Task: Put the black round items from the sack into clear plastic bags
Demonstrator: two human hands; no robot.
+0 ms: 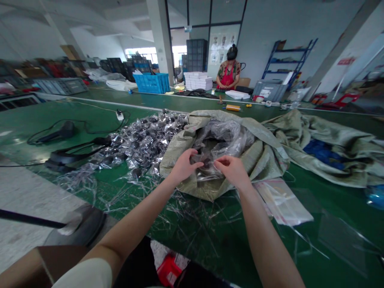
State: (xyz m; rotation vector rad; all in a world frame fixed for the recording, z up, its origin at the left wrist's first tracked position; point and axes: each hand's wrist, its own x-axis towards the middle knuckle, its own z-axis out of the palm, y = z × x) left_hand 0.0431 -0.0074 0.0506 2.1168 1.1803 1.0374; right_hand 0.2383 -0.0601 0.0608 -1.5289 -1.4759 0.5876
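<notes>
My left hand [183, 166] and my right hand [232, 170] sit close together at the mouth of a woven green-grey sack [264, 166]. Both pinch a clear plastic bag [216, 146] holding dark items, and a dark wrapped item [206, 162] shows between my fingers. To the left of the sack lies a large heap of dark items in clear plastic wrap [141, 144]. Torn plastic strips [186, 224] are scattered on the green workbench [339, 192] below my wrists.
A second woven sack [327, 150] with blue inside lies to the right. Black cables and a power strip [120, 115] are at the left. A person in a red apron [228, 76] works at the far bench, near white boxes [198, 81] and a blue crate [152, 83].
</notes>
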